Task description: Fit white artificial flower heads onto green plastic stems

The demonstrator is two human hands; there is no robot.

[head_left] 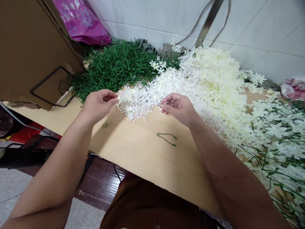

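Note:
My left hand [101,103] is closed in a pinch at the left end of the white pile, with a small pale petal piece at its fingertips. At the pile's front edge, my right hand [176,106] pinches something thin and white, like one of the stamens. The white stamens [143,106] lie heaped between both hands. Behind them are green plastic stems [119,65] in a mound, and cream flower petals [212,73] spread to the right. A bent green stem [166,138] rests on the bare wood nearer to me.
A cardboard box [35,51] with a black wire frame stands at the left, a purple bag [83,22] behind it. White flowers on green stems [281,133] cover the right side. The wooden table [133,149] ends near my body; tiled wall behind.

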